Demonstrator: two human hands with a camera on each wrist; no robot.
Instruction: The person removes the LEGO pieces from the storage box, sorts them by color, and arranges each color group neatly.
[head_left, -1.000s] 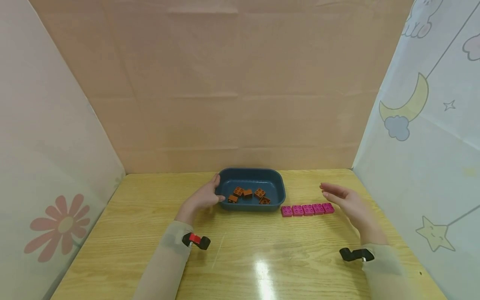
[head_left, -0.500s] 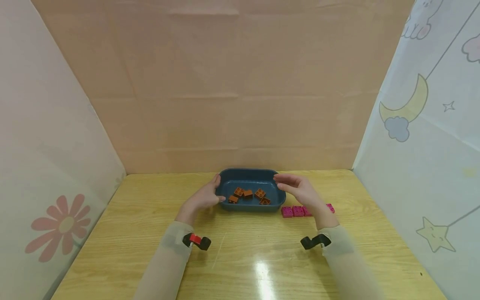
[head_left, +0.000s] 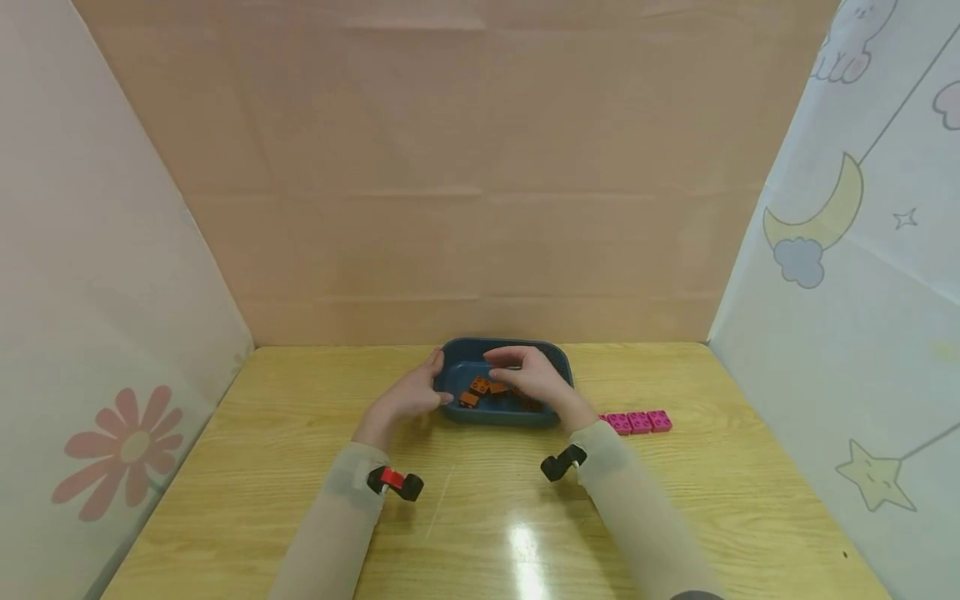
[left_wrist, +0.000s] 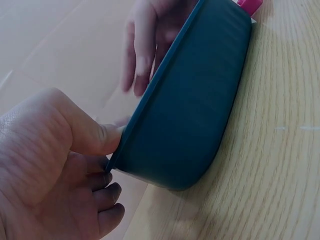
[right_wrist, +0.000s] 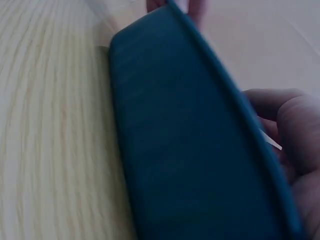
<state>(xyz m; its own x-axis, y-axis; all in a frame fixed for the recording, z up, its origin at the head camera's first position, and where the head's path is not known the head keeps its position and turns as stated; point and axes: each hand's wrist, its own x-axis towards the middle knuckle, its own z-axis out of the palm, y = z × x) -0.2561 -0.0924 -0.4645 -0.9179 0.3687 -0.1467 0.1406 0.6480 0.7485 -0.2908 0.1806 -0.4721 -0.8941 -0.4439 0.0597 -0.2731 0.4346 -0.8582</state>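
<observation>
A dark blue plastic tub (head_left: pixel 498 418) stands on the wooden table with several orange-brown toy building bricks (head_left: pixel 480 385) inside. My left hand (head_left: pixel 405 396) pinches the tub's left rim, thumb on the near side; the left wrist view shows this thumb and rim (left_wrist: pixel 116 142) close up. My right hand (head_left: pixel 534 377) is over the right half of the tub, fingers loosely bent above the bricks, covering some of them. In the right wrist view the tub's wall (right_wrist: pixel 175 125) hides part of the right hand (right_wrist: pixel 300 135); no brick shows between its fingers.
A row of pink building bricks (head_left: pixel 639 422) lies on the table to the right of the tub, its left end hidden by my right forearm. A tan sheet (head_left: pixel 480 208) hangs behind the table, with patterned white sheets (head_left: pixel 840 333) at the sides.
My right hand has moved left from beyond the pink row to over the tub. My left hand has stayed at the tub's rim. Tub and bricks stay in place.
</observation>
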